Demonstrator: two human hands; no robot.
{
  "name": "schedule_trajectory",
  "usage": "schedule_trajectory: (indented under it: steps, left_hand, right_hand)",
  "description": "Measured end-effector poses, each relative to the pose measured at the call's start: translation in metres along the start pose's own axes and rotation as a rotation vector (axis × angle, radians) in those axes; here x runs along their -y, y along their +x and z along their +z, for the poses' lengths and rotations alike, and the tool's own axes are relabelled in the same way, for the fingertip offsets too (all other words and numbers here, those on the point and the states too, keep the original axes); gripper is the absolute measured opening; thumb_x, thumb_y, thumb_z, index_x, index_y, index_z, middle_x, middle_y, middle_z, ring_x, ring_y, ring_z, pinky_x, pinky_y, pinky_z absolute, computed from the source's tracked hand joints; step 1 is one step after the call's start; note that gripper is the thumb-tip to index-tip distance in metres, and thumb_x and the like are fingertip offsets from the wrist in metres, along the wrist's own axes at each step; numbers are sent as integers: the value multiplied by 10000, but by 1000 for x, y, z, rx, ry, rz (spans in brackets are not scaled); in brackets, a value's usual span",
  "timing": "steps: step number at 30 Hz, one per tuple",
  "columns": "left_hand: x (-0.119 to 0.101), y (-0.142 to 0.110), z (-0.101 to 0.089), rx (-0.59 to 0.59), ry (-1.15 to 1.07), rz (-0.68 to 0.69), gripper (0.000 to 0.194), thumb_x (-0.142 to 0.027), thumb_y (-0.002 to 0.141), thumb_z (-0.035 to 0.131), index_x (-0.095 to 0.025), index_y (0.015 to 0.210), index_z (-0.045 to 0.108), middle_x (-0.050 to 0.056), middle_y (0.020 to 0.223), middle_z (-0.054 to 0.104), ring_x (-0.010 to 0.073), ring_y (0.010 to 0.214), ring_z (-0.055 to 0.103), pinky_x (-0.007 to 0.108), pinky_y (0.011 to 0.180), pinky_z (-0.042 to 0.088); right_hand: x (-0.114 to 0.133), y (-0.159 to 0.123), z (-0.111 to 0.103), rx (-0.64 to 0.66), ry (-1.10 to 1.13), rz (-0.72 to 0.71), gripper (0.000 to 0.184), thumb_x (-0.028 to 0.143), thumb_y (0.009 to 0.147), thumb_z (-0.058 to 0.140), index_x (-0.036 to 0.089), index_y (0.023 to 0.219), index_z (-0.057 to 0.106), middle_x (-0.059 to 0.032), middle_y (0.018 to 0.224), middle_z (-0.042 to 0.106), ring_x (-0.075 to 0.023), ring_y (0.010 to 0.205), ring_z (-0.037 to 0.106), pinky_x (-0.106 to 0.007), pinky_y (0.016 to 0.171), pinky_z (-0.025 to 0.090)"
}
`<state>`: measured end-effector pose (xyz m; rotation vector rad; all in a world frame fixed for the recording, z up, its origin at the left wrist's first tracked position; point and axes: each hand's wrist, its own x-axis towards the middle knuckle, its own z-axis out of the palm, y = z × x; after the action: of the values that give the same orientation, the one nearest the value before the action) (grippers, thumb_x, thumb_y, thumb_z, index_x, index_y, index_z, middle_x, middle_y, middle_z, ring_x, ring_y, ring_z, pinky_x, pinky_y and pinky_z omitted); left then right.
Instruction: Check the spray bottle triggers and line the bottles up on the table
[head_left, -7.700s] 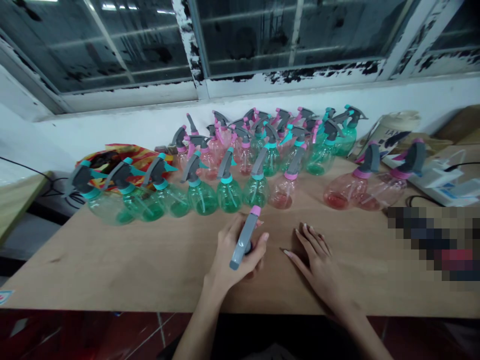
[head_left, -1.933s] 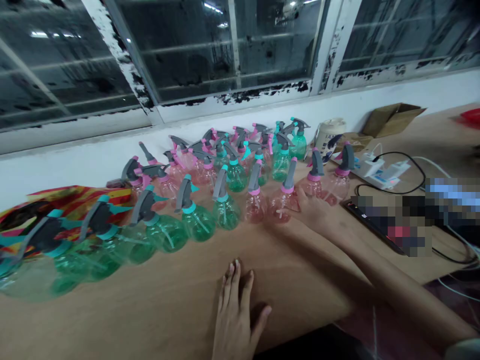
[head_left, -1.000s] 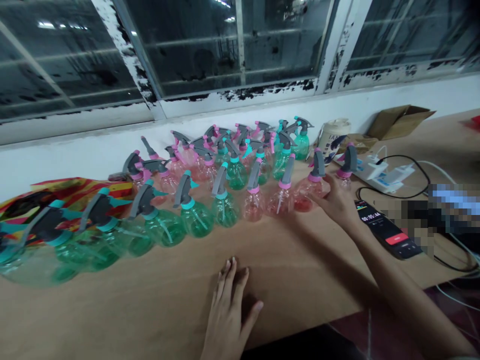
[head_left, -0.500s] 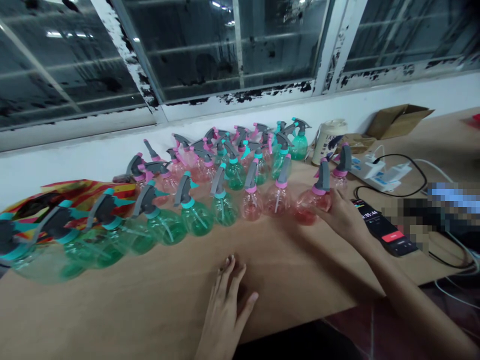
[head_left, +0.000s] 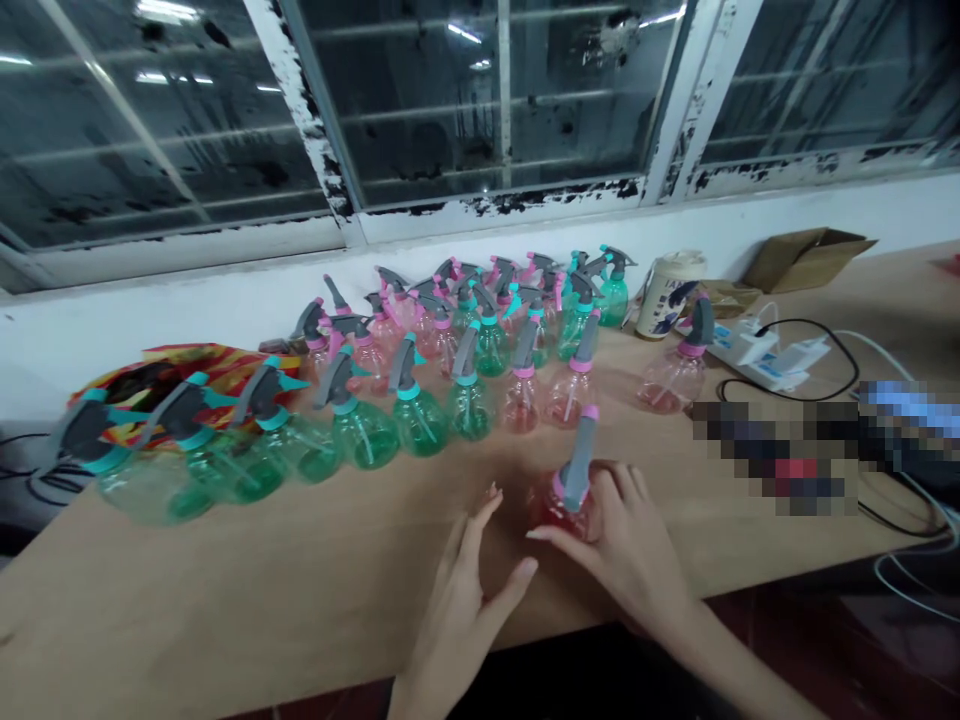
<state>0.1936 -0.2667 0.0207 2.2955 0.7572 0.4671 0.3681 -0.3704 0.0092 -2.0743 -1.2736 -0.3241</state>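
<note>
Near the front edge of the table, my right hand [head_left: 626, 535] is closed around the clear pink body of a spray bottle [head_left: 551, 508] with a grey trigger head and pink collar. To its left is my left hand [head_left: 472, 590], fingers apart and holding nothing, a short gap from the bottle. Beyond both hands runs a row of similar spray bottles: several green ones with teal collars [head_left: 365, 435] on the left, then two pink ones [head_left: 522, 402]. Another pink spray bottle [head_left: 670, 380] stands apart at the right.
More spray bottles [head_left: 442, 335] crowd by the wall. A red and yellow bag [head_left: 214, 370] lies behind the green ones. At the right are a paper cup [head_left: 670, 295], a cardboard box [head_left: 806, 262], a power strip [head_left: 772, 355] with cables, and a blurred patch.
My right hand has brought the pink spray bottle from the right end of the row toward me, near my left hand. My left hand stays open; the view has shifted slightly.
</note>
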Motion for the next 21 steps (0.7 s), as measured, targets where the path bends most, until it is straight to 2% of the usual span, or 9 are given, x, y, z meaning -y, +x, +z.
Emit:
schedule_trajectory:
  steps: [3, 5, 8, 11, 17, 21]
  left_hand:
    - [2, -2, -7, -56, -133, -2, 619, -382, 874, 582, -288, 1420, 305, 73, 1489, 414, 258, 1374, 386, 495, 1124, 341]
    - [2, -3, -13, -82, -222, 19, 658, -366, 845, 622, -260, 1416, 312, 95, 1477, 417, 265, 1359, 403, 476, 1113, 354]
    - [2, -4, -27, -90, -339, 70, 623, -309, 820, 649, -240, 1373, 371, 102, 1402, 489, 254, 1271, 497, 437, 1060, 413]
    - [2, -4, -41, -112, -344, 93, 541, -263, 797, 664, -235, 1300, 465, 88, 1311, 565, 253, 1187, 555, 432, 1020, 436]
    - [13, -5, -59, -116, -330, 21, 541, -328, 790, 686, -248, 1293, 504, 76, 1215, 642, 244, 1042, 637, 427, 936, 495]
    - [17, -2, -66, -150, -329, 38, 526, -327, 799, 682, -250, 1294, 520, 85, 1264, 628, 259, 1120, 613, 441, 988, 468]
  right_hand:
    - [30, -5, 17, 28, 144, -57, 477, 596, 764, 628, 184, 989, 538, -131, 987, 611, -304, 901, 564, -460, 760, 481]
    - [48, -9, 28, 48, 233, -78, 421, 522, 779, 624, 185, 1008, 520, -126, 998, 617, -293, 886, 572, -453, 744, 479]
    - [72, -15, 41, 102, 311, -83, 367, 381, 763, 624, 187, 1049, 501, -107, 988, 623, -277, 872, 579, -440, 743, 472]
    - [90, -20, 52, 161, 327, -85, 320, 299, 743, 606, 197, 1035, 523, -90, 976, 621, -272, 884, 578, -440, 765, 461]
    - [110, -21, 64, 242, 342, -112, 423, 367, 728, 668, 192, 1099, 561, -94, 1032, 615, -293, 957, 561, -481, 813, 452]
    - [118, -21, 69, 267, 385, -202, 545, 472, 658, 763, 206, 1092, 569, -91, 1055, 624, -308, 1029, 569, -560, 943, 406]
